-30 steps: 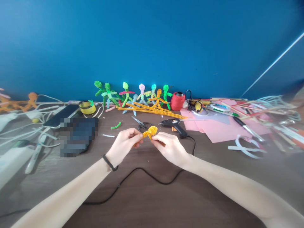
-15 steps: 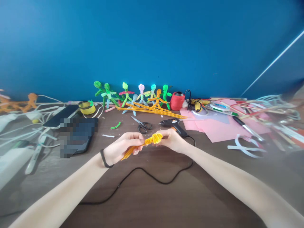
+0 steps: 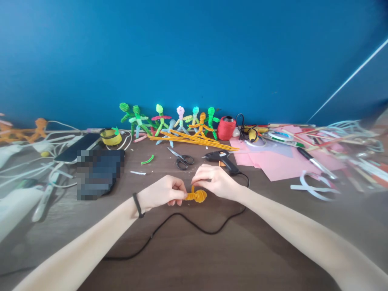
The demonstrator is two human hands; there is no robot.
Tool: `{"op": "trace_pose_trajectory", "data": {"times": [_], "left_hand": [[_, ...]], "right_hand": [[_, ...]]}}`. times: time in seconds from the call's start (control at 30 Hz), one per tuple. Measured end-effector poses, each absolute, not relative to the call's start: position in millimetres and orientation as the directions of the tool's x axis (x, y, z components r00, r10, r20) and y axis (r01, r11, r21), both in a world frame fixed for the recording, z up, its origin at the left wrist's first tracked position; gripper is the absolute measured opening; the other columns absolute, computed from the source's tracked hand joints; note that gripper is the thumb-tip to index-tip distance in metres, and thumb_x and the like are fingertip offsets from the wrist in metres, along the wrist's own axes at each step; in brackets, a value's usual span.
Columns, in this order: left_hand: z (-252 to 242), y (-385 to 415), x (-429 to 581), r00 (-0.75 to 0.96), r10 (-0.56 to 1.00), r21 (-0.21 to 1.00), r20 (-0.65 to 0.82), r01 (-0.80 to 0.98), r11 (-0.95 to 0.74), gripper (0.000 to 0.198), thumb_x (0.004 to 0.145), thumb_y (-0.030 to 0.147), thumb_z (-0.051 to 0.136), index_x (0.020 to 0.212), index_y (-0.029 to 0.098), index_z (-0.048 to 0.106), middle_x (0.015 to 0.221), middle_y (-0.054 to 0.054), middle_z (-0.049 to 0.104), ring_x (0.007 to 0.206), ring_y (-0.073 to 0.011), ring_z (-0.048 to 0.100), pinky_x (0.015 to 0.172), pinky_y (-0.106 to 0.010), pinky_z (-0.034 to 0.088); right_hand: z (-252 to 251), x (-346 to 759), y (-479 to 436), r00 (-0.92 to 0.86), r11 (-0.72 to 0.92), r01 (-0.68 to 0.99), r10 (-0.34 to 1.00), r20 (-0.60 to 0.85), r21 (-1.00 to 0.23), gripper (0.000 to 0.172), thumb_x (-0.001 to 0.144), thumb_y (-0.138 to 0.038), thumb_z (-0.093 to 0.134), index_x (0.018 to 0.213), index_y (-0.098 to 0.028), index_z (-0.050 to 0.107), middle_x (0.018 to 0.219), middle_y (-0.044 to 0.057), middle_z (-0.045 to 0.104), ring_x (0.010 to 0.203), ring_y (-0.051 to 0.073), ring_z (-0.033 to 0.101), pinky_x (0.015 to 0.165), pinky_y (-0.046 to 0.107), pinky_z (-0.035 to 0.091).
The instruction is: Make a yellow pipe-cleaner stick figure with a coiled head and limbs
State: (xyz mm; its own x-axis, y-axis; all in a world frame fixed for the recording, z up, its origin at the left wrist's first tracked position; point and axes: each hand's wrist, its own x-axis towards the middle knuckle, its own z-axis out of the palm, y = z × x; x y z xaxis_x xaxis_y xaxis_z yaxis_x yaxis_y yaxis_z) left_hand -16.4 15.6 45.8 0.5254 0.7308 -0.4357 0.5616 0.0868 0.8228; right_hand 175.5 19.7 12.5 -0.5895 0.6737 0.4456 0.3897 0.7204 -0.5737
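Observation:
A small orange pipe-cleaner piece [image 3: 197,196], coiled at one end, is held low over the brown desk between both hands. My left hand [image 3: 162,192] is closed in a pinch on its left end. My right hand [image 3: 214,180] curls over the coiled end from above, with its fingertips on it. A black band circles my left wrist. Just behind the right hand lies a black glue gun [image 3: 222,159], whose cord [image 3: 188,220] loops on the desk under my hands.
Black scissors [image 3: 182,160] lie behind the hands. A row of pipe-cleaner figures [image 3: 169,121] and loose orange stems [image 3: 194,140] stand at the blue wall, beside a red thread spool [image 3: 226,128]. Pink paper [image 3: 279,163] and craft clutter fill the right, a phone [image 3: 98,173] and white cables the left.
Both hands have dropped toward the desk with the orange piece. The long stem that stuck out below my left hand half a second ago no longer shows.

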Motion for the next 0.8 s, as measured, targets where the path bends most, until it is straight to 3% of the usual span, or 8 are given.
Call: {"op": "trace_pose_trajectory", "data": {"times": [0.2,0.37,0.57,0.7,0.8], "left_hand": [[38.8,15.6,-15.2,0.444,0.812,0.829,-0.379,0.553,0.084,0.018,0.065,0.032,0.056,0.060,0.014,0.053,0.052,0.001,0.058,0.042,-0.0071,0.044,0.042,-0.019,0.034],[37.2,18.5,-16.6,0.377,0.877,0.865,-0.297,0.495,0.080,0.020,0.067,0.034,0.055,0.064,0.013,0.053,0.055,-0.001,0.058,0.045,-0.0076,0.046,0.044,-0.019,0.035],[41.5,18.9,-15.6,0.244,0.948,0.920,-0.206,0.378,0.103,0.021,0.065,0.034,0.057,0.060,0.014,0.052,0.056,0.000,0.058,0.046,-0.0074,0.046,0.043,-0.019,0.033],[43.0,18.8,-14.3,0.231,0.952,0.970,-0.202,0.179,0.162,0.018,0.064,0.029,0.059,0.059,0.013,0.051,0.054,0.001,0.055,0.045,-0.0061,0.044,0.045,-0.019,0.034],[44.4,19.4,-14.9,0.291,0.932,0.976,-0.217,0.038,0.215,0.015,0.065,0.025,0.058,0.060,0.013,0.051,0.054,0.001,0.053,0.046,-0.0055,0.045,0.045,-0.018,0.033]], "right_hand": [[18.0,170.6,10.3,-0.577,0.824,0.450,0.563,0.592,-0.345,0.018,0.082,-0.017,0.047,0.078,-0.014,0.064,0.074,0.006,0.062,0.070,0.014,0.050,0.066,0.027,0.044],[16.5,167.7,5.2,-0.540,0.845,0.419,0.527,0.657,-0.333,0.018,0.083,-0.013,0.045,0.090,-0.012,0.062,0.082,0.008,0.063,0.075,0.014,0.053,0.069,0.026,0.046],[17.1,163.4,0.0,-0.369,0.714,0.414,0.698,0.614,-0.564,0.014,0.081,-0.016,0.048,0.086,-0.016,0.061,0.085,0.005,0.065,0.078,0.013,0.059,0.073,0.026,0.047],[15.5,161.3,-1.0,-0.259,0.469,0.282,0.877,0.405,-0.837,0.006,0.077,-0.022,0.054,0.080,-0.018,0.058,0.079,0.002,0.066,0.071,0.013,0.061,0.061,0.022,0.047],[12.8,161.0,3.6,-0.235,0.232,0.086,0.950,0.207,-0.969,0.013,0.072,-0.027,0.060,0.077,-0.018,0.052,0.070,0.001,0.065,0.063,0.012,0.060,0.047,0.019,0.043]]}}
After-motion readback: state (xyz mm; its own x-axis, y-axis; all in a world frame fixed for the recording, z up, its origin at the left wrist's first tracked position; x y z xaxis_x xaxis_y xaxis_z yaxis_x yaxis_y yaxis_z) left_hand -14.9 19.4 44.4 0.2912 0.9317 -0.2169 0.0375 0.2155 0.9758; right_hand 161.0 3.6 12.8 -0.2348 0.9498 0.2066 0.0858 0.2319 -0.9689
